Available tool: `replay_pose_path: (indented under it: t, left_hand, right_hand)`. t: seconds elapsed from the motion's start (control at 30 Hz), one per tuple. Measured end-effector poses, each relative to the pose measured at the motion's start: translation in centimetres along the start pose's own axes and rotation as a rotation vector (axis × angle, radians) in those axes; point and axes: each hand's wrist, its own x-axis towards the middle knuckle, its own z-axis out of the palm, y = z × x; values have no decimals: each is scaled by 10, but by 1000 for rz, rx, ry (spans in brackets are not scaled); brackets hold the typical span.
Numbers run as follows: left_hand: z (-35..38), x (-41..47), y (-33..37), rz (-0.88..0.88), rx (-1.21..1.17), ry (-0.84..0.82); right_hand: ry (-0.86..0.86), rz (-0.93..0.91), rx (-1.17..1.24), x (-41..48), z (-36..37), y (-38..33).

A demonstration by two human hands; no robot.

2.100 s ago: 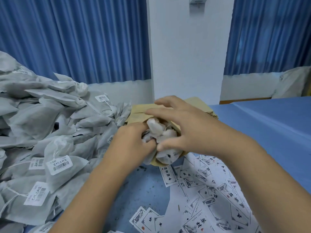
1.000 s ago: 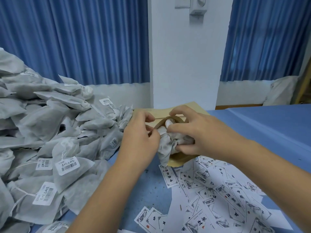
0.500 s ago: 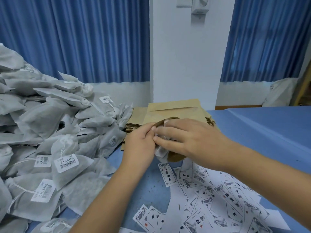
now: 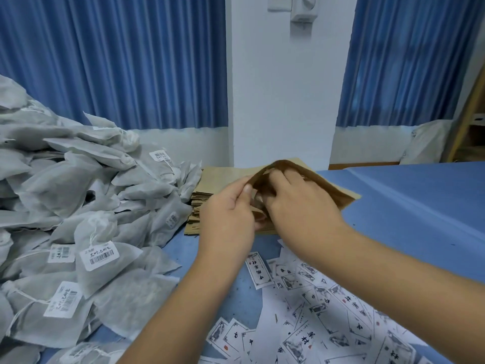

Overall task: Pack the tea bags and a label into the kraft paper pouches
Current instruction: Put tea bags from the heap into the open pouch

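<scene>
At the middle of the blue table (image 4: 420, 206), above the stack of flat pouches (image 4: 210, 179), both hands work on one kraft pouch (image 4: 330, 189). The left hand (image 4: 228, 222) pinches the left edge of the pouch mouth between the thumb and the curled fingers, and holds it up. The right hand (image 4: 304, 208) has its fingers bent and pushed into the open mouth. The paper covers the fingertips, so I cannot tell if they grip something inside. Only a small pale piece of the bundle of tea bags (image 4: 259, 198) shows between the two hands.

Half a second before, the right fingers lay flat over the bundle at the mouth, and the pouch was low on the stack. Now the mouth is lifted and wide, and the bundle is almost all inside.

The big pile of tea bags (image 4: 78, 206) lies at the left, and the printed labels (image 4: 315, 324) are spread near, at the right.
</scene>
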Motion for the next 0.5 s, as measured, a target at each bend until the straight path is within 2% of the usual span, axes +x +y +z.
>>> replay_pose_path:
  t: [0.03,0.07,0.2,0.27,0.33,0.43,0.5]
  left_hand:
    - [-2,2,0,0,0,17]
    - [-4,4,-1,3,6,19]
    - [-4,1,-7,115,115,-72]
    - [-4,0,-11,167,214,-81]
    - [-8,2,-15,164,219,-39]
    - [-19,10,-21,135,204,14]
    - [-24,13,-24,136,206,13]
  right_hand:
    - [11,16,-25,-3,-1,-3]
    - [-60,51,16,-4,-2,-4]
    - [-548,193,286,24,-5,9]
    - [-605,136,240,28,-5,13]
    - [-443,72,271,18,-5,8]
    - [144,-71,441,-4,-4,2]
    - [513,-70,477,-10,-5,3]
